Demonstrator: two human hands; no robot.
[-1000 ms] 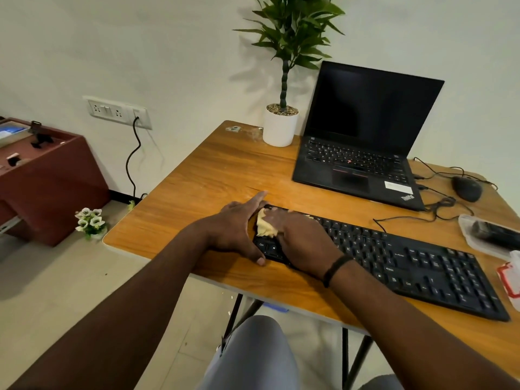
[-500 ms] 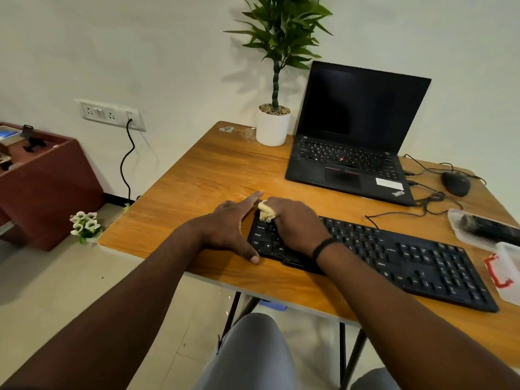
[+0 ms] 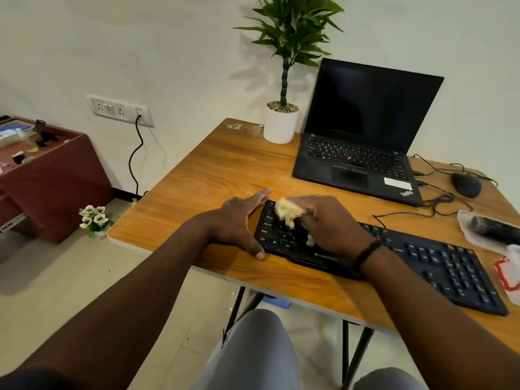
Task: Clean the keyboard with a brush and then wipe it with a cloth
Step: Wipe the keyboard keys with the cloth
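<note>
the person was on the 2nd step of the job, the wiping. the right hand had its fingers curled round a crumpled yellowish cloth and held it down on the keys at the left end of the black keyboard, about where the caps lock and shift rows sat. a loose fold of the cloth stuck up past the knuckles; how much of it was pressed flat under the palm i could not tell.

the left hand lay open, fingers straight, braced against the keyboard's left edge, the thumb hooked at the near corner and the forefinger reaching along the far corner. it gripped nothing; it looked to be there to stop the board from sliding on the wooden tabletop.

the keyboard ran slantwise across the near part of the tabletop, its right end close to a clear plastic tray holding something dark, possibly the brush, though i could not be sure.

judging by where the cloth sat, only the left end was being covered, and the long stretch of keys to the right, number pad included, seemed yet to be wiped. the next move would call for drawing the cloth rightward along the rows with steady downward pressure, while the left hand kept the board pinned, and for care not to snag the thin cable looping behind it.
</note>
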